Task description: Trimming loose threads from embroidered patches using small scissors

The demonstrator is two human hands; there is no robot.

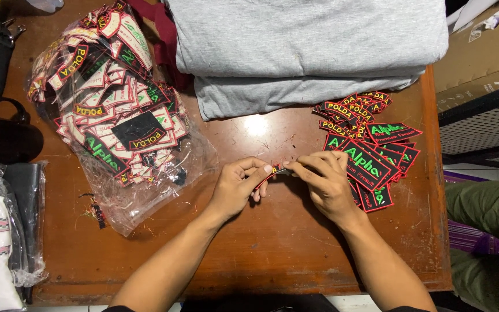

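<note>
Wooden table (261,242), mid-frame: your left hand (239,188) and right hand (324,182) pinch one small patch (276,169); judging by this, you next need a steady pull.

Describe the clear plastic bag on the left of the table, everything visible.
The clear plastic bag lies flat on the brown wooden table, left of both hands and touched by neither. It is thin, glossy and crumpled, with glare on its folds. Its upper part is stuffed with a heap of embroidered patches, black faces with red edging and pale backings, jumbled at all angles. The lower right part is slack and nearly empty, spread toward the table's middle. Its top edge sits near a dark red cloth. I cannot tell where it opens.
</note>
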